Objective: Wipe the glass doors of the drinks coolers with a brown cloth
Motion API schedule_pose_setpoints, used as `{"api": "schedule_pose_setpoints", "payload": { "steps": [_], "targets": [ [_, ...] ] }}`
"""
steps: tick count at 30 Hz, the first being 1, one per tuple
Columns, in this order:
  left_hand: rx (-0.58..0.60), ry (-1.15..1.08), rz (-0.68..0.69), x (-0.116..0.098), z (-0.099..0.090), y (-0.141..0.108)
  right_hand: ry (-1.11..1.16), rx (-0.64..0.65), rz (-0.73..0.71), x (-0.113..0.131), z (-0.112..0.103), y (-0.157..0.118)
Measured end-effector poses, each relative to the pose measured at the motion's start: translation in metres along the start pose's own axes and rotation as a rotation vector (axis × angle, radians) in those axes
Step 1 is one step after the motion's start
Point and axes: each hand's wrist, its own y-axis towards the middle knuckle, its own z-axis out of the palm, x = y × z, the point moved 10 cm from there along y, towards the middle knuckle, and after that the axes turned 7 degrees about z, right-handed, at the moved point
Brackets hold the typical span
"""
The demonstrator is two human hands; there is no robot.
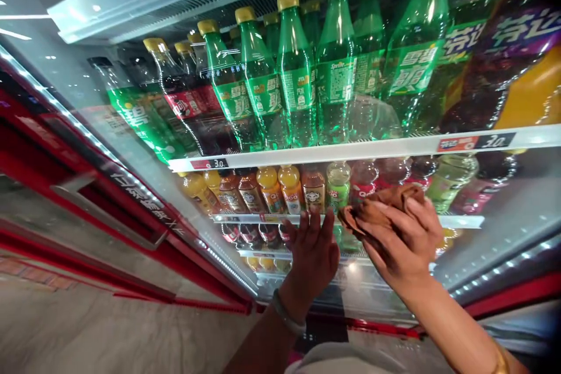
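Note:
My right hand (407, 234) has its fingers bent over a crumpled brown cloth (372, 213), at the front of a lit drinks fridge. To its left is my left hand (311, 245), fingers stretched upward and a little apart, palm toward the fridge. It holds nothing. Reflections show on the glass (372, 117) before the shelves; whether the left palm touches it, I cannot tell. Beyond my hands is a shelf of small bottles (280, 187), partly hidden by them. Green soda bottles (298, 82) with yellow caps stand one shelf higher.
A white shelf edge (307, 155) with price tags crosses the fridge. At left, the red frame (26, 146) carries a recessed metal handle (109, 210). Dark and orange drink bottles (530, 87) stand at upper right. The grey floor (109, 327) shows at lower left.

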Motion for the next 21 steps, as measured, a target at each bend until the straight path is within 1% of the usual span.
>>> {"api": "schedule_pose_setpoints", "payload": {
  "steps": [1, 3, 5, 6, 8, 9, 11, 13, 15, 16, 17, 19, 21],
  "targets": [
    [-0.006, -0.001, -0.009, -0.002, 0.001, 0.004, -0.004, -0.011, -0.017, 0.001, 0.0, 0.004],
    [-0.016, -0.003, -0.018, -0.008, 0.003, 0.009, 0.036, -0.002, -0.093, 0.006, 0.004, -0.001],
    [-0.01, -0.009, -0.018, -0.017, 0.01, 0.006, 0.089, 0.04, -0.158, 0.005, 0.004, -0.019],
    [0.001, -0.012, -0.012, -0.023, 0.015, 0.004, 0.103, 0.07, -0.167, 0.0, 0.002, -0.029],
    [0.022, -0.02, 0.016, -0.037, 0.025, 0.002, 0.089, 0.123, -0.129, -0.019, -0.007, -0.042],
    [0.026, -0.022, 0.035, -0.045, 0.029, 0.002, 0.069, 0.128, -0.102, -0.03, -0.014, -0.043],
    [0.012, -0.025, 0.063, -0.057, 0.034, 0.009, 0.029, 0.101, -0.06, -0.046, -0.028, -0.035],
    [-0.009, -0.024, 0.061, -0.063, 0.036, 0.019, 0.007, 0.065, -0.032, -0.052, -0.036, -0.02],
    [-0.019, -0.02, 0.044, -0.064, 0.036, 0.027, 0.01, 0.029, -0.021, -0.051, -0.035, -0.009],
    [-0.019, -0.017, 0.039, -0.065, 0.037, 0.029, 0.018, 0.015, -0.027, -0.049, -0.034, -0.008],
    [-0.015, -0.013, 0.037, -0.066, 0.038, 0.029, 0.031, 0.005, -0.045, -0.047, -0.033, -0.011],
    [0.005, -0.005, 0.039, -0.071, 0.042, 0.026, 0.062, 0.021, -0.088, -0.048, -0.031, -0.027],
    [0.026, 0.003, 0.064, -0.083, 0.05, 0.022, 0.081, 0.071, -0.1, -0.058, -0.035, -0.044]
  ]
}}
